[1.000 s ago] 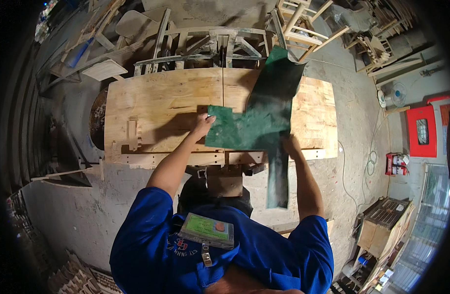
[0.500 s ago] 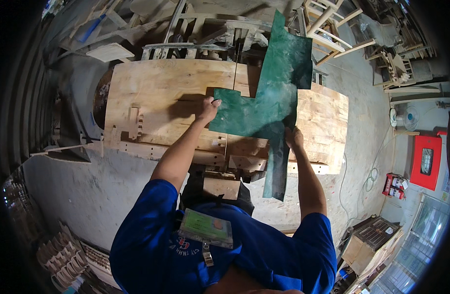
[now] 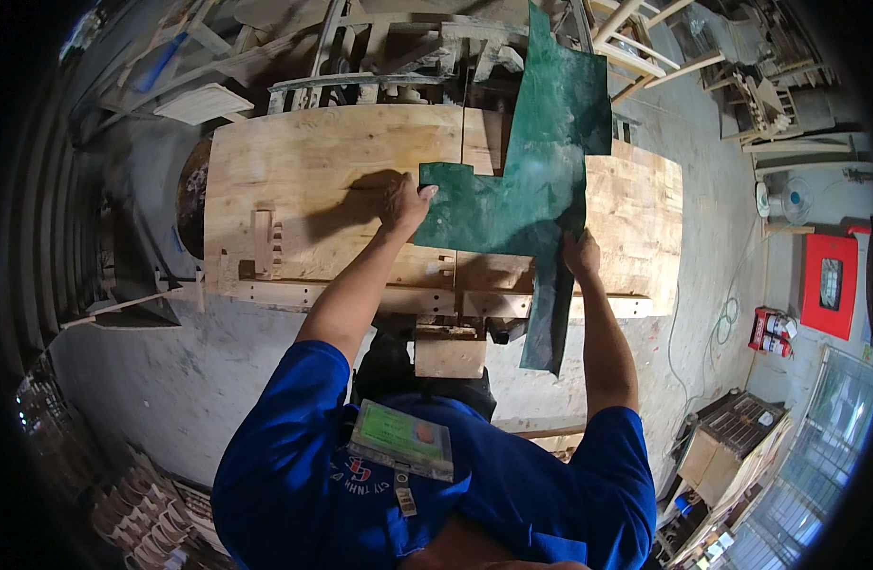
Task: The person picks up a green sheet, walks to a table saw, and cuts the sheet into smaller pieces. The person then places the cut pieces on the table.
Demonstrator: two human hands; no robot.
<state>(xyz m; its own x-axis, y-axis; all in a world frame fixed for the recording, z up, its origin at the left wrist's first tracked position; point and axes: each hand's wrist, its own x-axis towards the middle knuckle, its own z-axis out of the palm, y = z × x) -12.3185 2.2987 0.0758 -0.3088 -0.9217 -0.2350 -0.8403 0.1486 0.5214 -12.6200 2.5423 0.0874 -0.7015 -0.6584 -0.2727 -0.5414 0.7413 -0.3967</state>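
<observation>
Dusty concrete floor (image 3: 151, 380) surrounds a pale plywood desk (image 3: 303, 180) in a cluttered woodshop, with wooden frames (image 3: 645, 47) stacked beyond its far edge and a red cabinet (image 3: 829, 285) against the right wall. Seen from the head camera, a person in a blue shirt (image 3: 294, 494) holds a dark green, irregularly cut sheet (image 3: 541, 161) above the right half of the desk. It is lifted and tilted, its top reaching past the far edge and a narrow strip hanging down over the near edge. Left hand (image 3: 403, 202) fingers pinch the sheet's left corner. Right hand (image 3: 581, 255) fingers are clenched on its lower right edge. A green badge (image 3: 401, 439) hangs at the chest.
</observation>
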